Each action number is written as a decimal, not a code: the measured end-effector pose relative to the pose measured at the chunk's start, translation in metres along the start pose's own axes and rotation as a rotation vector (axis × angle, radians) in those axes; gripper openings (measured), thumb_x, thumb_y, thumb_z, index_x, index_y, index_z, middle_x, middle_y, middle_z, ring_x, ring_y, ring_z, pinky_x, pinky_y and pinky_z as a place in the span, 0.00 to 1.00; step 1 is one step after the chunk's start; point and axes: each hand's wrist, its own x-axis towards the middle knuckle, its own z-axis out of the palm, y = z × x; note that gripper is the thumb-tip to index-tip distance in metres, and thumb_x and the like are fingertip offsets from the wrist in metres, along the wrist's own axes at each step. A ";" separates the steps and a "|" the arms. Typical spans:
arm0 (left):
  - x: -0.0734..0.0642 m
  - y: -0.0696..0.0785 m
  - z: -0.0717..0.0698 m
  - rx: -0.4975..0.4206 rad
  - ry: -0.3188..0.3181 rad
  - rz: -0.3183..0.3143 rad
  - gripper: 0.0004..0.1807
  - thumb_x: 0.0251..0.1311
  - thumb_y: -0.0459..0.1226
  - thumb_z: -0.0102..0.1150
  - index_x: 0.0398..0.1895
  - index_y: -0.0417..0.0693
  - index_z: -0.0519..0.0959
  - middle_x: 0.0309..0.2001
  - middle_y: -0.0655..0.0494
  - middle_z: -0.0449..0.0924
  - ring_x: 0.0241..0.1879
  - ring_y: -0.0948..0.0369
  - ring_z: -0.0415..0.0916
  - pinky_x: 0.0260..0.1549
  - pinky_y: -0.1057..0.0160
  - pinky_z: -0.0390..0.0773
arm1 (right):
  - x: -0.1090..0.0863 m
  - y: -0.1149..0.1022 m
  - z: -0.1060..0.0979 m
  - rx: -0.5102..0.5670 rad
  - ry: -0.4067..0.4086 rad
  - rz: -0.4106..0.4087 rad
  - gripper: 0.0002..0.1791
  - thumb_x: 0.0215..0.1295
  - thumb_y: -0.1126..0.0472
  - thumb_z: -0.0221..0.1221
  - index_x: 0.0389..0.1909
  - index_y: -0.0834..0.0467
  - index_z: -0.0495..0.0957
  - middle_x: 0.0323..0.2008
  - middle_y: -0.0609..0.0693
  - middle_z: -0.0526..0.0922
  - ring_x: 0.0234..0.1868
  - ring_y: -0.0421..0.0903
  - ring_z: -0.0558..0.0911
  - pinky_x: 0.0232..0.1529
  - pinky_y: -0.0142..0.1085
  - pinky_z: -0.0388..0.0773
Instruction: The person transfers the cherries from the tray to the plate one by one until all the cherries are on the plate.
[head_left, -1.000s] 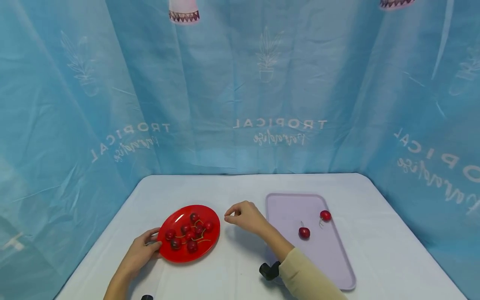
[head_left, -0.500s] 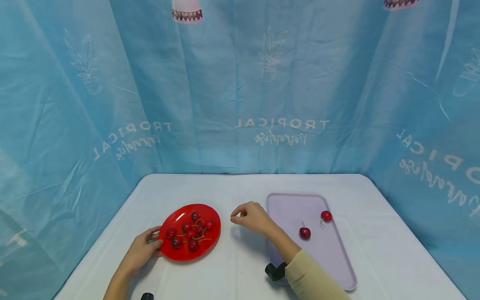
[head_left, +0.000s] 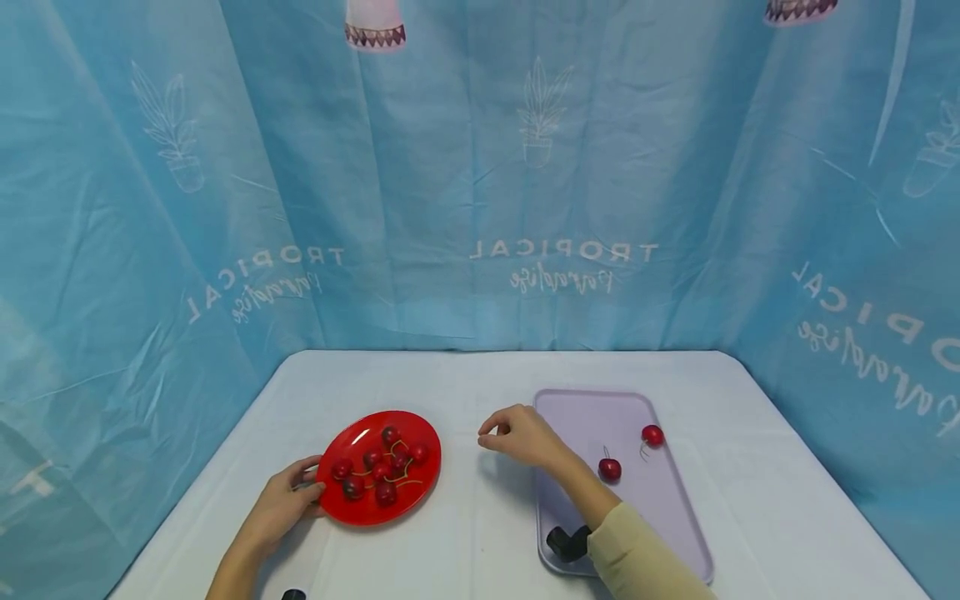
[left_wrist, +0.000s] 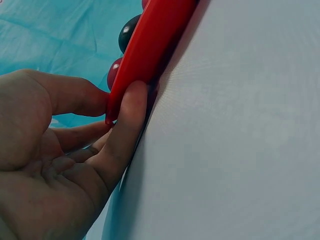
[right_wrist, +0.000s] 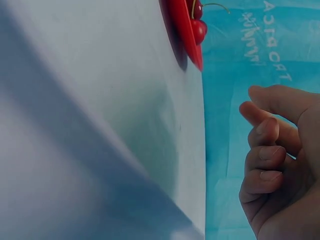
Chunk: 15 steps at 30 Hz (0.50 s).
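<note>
In the head view my left hand [head_left: 283, 498] grips the left rim of a round red plate [head_left: 337, 512]. The left wrist view shows the thumb and a finger on opposite faces of the plate's edge [left_wrist: 145, 55], which is tilted in that view. Several cherries [head_left: 381, 472] with green stems lie on the plate. My right hand [head_left: 521, 435] hovers between plate and tray, holding nothing. Its fingers are loosely bent, with a small gap at thumb and index tip in the right wrist view. Two more cherries with stems, one dark red [head_left: 610, 470] and one brighter [head_left: 652, 436], lie to its right.
A pale purple rectangular tray [head_left: 630, 521] lies on the right of the white table [head_left: 450, 542]; my right forearm crosses its left edge. Black wrist devices [head_left: 567, 543] sit at my wrists. Blue printed curtains [head_left: 420, 183] stand behind and at both sides.
My right hand has drifted right, away from the plate and towards the tray. The left hand keeps its grip on the rim. The cherries lie as before.
</note>
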 end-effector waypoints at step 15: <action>-0.001 0.002 -0.001 0.019 0.013 -0.005 0.30 0.61 0.30 0.53 0.67 0.32 0.60 0.55 0.31 0.68 0.33 0.55 0.79 0.32 0.60 0.83 | -0.011 0.012 -0.023 -0.079 0.008 0.008 0.07 0.60 0.52 0.64 0.36 0.49 0.86 0.18 0.42 0.74 0.18 0.39 0.70 0.19 0.34 0.68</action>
